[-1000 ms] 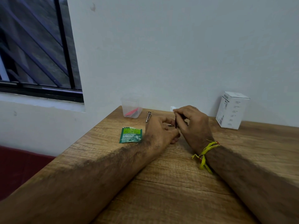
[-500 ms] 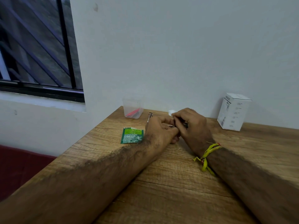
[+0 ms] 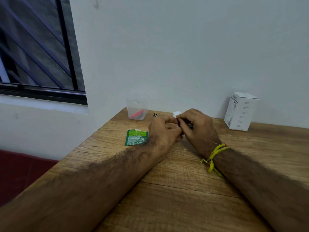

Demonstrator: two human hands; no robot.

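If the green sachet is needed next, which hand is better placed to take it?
Left, probably. The left hand lies beside the green sachet; the right hand sits farther off, pinching a small dark piece.

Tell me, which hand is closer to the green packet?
Left. The left hand sits right beside the green packet. The right hand, pinching a small dark thing, is farther away, beyond the left hand.

**Inspector:** Surface?

**Assistant:** Wooden bench [image 3: 184, 190], butted against the wall, filling the lower frame.

**Inspector:** Items lying on it?

**Assistant:** Clear cup [image 3: 137, 108] at upper centre, by the wall. Small dark pins [image 3: 155, 115] just right of it. Green sachet [image 3: 136, 137] flat below the cup. White box [image 3: 240, 111] upright at right. Left hand [image 3: 164, 131] and right hand [image 3: 199, 126] rest at centre, close together.
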